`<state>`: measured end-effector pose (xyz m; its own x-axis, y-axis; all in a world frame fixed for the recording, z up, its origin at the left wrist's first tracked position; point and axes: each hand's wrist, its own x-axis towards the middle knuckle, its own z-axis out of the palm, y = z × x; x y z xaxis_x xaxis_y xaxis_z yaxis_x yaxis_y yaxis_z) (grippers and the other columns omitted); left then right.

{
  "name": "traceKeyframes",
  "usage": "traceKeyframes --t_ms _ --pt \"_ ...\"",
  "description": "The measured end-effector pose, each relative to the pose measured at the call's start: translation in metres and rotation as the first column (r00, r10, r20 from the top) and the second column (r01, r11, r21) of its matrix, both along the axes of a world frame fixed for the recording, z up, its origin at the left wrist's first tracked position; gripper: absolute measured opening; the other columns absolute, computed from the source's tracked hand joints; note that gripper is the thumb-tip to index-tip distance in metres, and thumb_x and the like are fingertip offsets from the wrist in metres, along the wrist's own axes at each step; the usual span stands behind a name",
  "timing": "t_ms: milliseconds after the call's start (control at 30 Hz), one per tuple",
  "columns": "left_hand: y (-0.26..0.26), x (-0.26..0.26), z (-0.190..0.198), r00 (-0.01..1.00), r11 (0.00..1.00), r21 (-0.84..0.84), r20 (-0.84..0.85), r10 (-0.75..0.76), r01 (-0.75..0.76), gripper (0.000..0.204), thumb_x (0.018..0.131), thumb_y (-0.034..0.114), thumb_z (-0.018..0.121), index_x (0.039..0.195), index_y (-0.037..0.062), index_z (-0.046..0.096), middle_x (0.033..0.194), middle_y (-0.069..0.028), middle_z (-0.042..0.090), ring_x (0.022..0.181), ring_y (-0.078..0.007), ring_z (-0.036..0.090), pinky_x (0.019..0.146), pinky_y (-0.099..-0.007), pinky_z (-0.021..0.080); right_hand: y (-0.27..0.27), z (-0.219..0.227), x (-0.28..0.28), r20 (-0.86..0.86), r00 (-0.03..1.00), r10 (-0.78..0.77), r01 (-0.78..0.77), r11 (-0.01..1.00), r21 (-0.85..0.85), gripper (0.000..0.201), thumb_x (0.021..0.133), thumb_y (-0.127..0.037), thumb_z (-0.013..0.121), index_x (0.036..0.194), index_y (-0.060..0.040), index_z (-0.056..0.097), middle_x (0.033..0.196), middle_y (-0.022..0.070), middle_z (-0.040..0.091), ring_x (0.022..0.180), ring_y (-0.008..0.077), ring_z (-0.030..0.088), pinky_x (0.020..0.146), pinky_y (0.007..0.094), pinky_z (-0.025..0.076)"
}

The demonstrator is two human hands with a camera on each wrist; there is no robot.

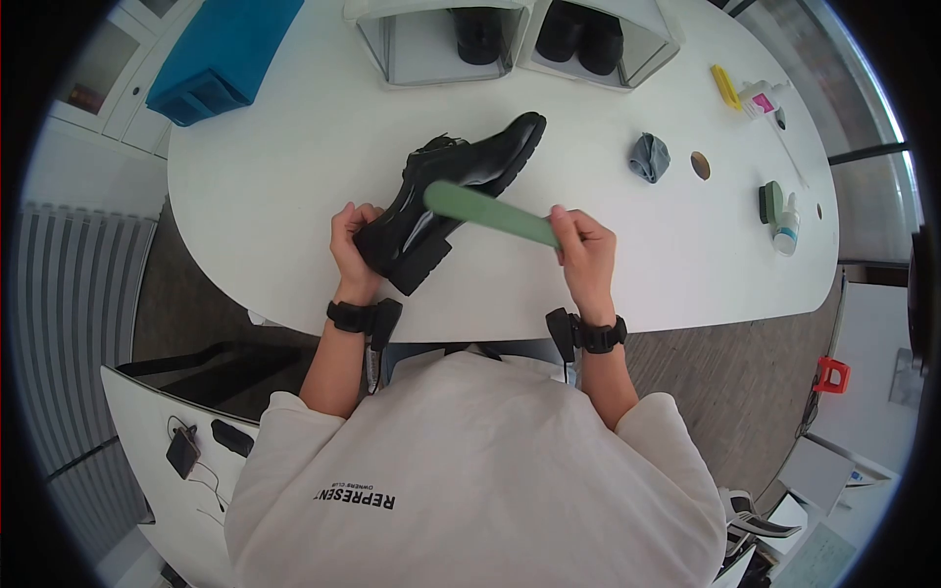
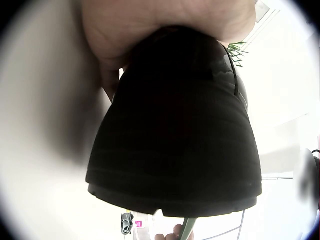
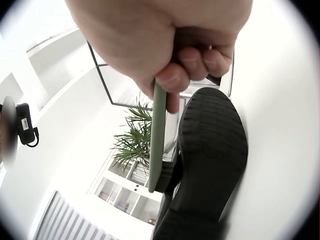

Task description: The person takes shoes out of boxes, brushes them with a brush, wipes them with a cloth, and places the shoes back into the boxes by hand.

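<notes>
A glossy black shoe (image 1: 431, 206) with a chunky heel lies tilted on its side, toe pointing away to the right. My left hand (image 1: 355, 245) grips it at the back, above the heel; in the left wrist view the dark heel (image 2: 175, 150) fills the middle below that hand. In my right hand (image 1: 585, 257) is a long green-handled brush (image 1: 490, 214), pinched by the handle's near end. Its dark bristles (image 3: 167, 175) show in the right wrist view, close beside the shoe's ridged sole (image 3: 210, 145). From above, the brush overlaps the shoe's side.
Two white boxes (image 1: 392, 76) holding black shoes stand at the back. A crumpled grey cloth (image 1: 649, 158) lies right of the shoe. Farther right are a green-backed brush (image 1: 771, 203), white bottles (image 1: 787, 231) and a yellow item (image 1: 725, 87). A teal bag (image 1: 230, 49) sits back left.
</notes>
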<state>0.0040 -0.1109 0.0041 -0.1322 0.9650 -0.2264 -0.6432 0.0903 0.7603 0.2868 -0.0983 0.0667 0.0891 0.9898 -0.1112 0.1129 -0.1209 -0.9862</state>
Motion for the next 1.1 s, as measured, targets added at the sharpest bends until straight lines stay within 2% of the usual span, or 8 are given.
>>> traceKeyframes --t_ms 333,400,533,633,767,833,1000,1100 --pt "-0.003 -0.003 0.003 1.0 0.99 -0.141 -0.008 -0.004 0.003 0.048 0.093 0.045 0.043 0.07 0.0049 0.056 0.07 -0.0033 0.058 0.066 -0.0122 0.053 0.065 -0.0266 0.043 0.004 -0.004 0.024 0.1 0.995 0.028 -0.028 1.0 -0.002 0.038 0.096 -0.032 0.055 0.075 -0.0009 0.063 0.056 -0.0049 0.043 0.051 0.0037 0.036 0.047 0.0214 0.026" --pt "-0.009 -0.007 0.008 0.98 0.995 -0.079 -0.183 -0.074 0.06 0.043 0.092 0.041 0.049 0.077 0.0015 0.06 0.073 -0.0039 0.061 0.068 -0.0119 0.055 0.066 -0.0263 0.044 0.009 -0.01 0.025 -0.109 0.975 -0.194 0.194 0.981 -0.005 0.031 0.096 -0.029 0.056 0.086 -0.0008 0.065 0.058 -0.0068 0.041 0.051 0.0026 0.034 0.047 0.0207 0.024" --pt "-0.007 -0.008 0.044 0.639 0.908 -0.098 -0.68 -0.36 0.407 0.027 0.086 0.021 0.066 0.094 -0.0044 0.065 0.079 -0.005 0.065 0.071 -0.0109 0.058 0.067 -0.0252 0.046 -0.003 -0.005 0.028 -0.016 0.993 0.12 -0.121 0.992 -0.046 0.027 0.091 -0.025 0.064 0.1 0.0005 0.066 0.062 -0.0069 0.046 0.053 0.0019 0.035 0.047 0.02 0.026" --pt "-0.005 -0.001 0.064 0.451 0.898 -0.054 -0.85 -0.27 0.436 0.023 0.079 0.013 0.072 0.094 -0.0029 0.066 0.076 -0.0056 0.065 0.071 -0.0111 0.058 0.066 -0.025 0.046 -0.003 -0.003 0.032 -0.143 0.99 0.003 -0.015 0.996 -0.082 0.027 0.09 -0.024 0.065 0.101 0.0006 0.066 0.063 -0.0071 0.046 0.055 0.0017 0.036 0.049 0.0197 0.027" --pt "-0.005 0.014 0.085 0.414 0.911 -0.1 -0.867 -0.277 0.4 0.027 0.078 0.017 0.074 0.095 -0.0028 0.066 0.076 -0.0092 0.066 0.07 -0.0131 0.059 0.066 -0.027 0.047 -0.001 0.0 0.04 -0.264 0.962 -0.067 0.044 0.995 -0.09 0.026 0.089 -0.022 0.066 0.103 0.0003 0.066 0.064 -0.007 0.046 0.056 0.0018 0.037 0.05 0.0197 0.028" --pt "-0.004 0.02 0.094 0.238 0.913 -0.058 -0.957 -0.166 0.404 0.03 0.078 0.017 0.074 0.098 -0.0043 0.065 0.079 -0.009 0.066 0.073 -0.0136 0.058 0.074 -0.0263 0.047 -0.008 0.003 0.04 -0.06 0.983 0.173 -0.176 0.982 -0.064 0.028 0.09 -0.022 0.065 0.104 0.0019 0.066 0.061 -0.0073 0.043 0.053 0.0022 0.033 0.048 0.0198 0.025" --pt "0.004 0.02 0.096 0.174 0.94 -0.073 -0.975 -0.137 0.332 0.029 0.077 0.016 0.073 0.1 -0.0014 0.066 0.086 -0.0138 0.068 0.077 -0.0252 0.063 0.074 -0.0322 0.048 0.001 -0.013 0.043 -0.352 0.917 -0.188 0.18 0.982 -0.058 0.023 0.092 -0.019 0.061 0.1 0.0021 0.067 0.058 -0.0087 0.036 0.05 0.0023 0.027 0.047 0.0226 0.021" --pt "0.005 0.018 0.087 0.08 0.963 0.019 -0.997 -0.003 0.269 0.028 0.078 0.016 0.072 0.101 0.0011 0.067 0.093 -0.0143 0.069 0.087 -0.0323 0.062 0.078 -0.0382 0.048 -0.006 -0.015 0.05 -0.341 0.937 -0.077 0.062 0.997 -0.055 0.022 0.091 -0.019 0.061 0.097 0.001 0.067 0.058 -0.0085 0.036 0.05 0.0023 0.027 0.047 0.0228 0.02"
